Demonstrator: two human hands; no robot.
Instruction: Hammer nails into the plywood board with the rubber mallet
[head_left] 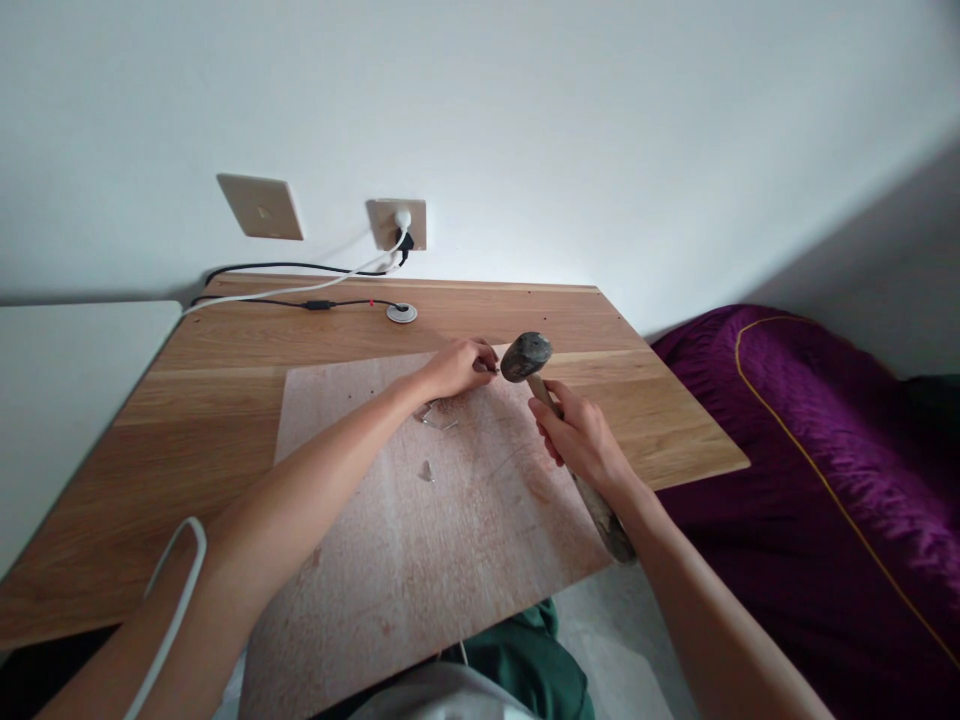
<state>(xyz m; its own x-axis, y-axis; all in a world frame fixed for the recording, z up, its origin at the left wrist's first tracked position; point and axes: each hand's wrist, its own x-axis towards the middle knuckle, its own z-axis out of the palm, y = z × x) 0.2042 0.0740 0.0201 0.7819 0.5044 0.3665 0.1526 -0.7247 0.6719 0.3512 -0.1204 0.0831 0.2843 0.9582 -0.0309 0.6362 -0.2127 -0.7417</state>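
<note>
My right hand [574, 425] is wrapped round the wooden handle of a hammer [526, 357], whose dark, worn head hovers just right of my left fingertips. The handle slants back toward me under my right wrist. Over the far part of a pale wooden board [390, 560], my left hand [459, 368] is closed in a pinch. A thin nail barely shows at its fingertips, mostly covered by them. Several loose nails [442, 425] lie on the board below that hand. Closer to me rests a small clear piece [427, 471], too small to name.
The board lies on a wood-grain desk [667, 410] against a white wall. A wall socket [397, 222] holds plugs with black and white cables, which run left across the desk. A white surface [75, 400] adjoins at left; purple bedding [817, 480] lies at right.
</note>
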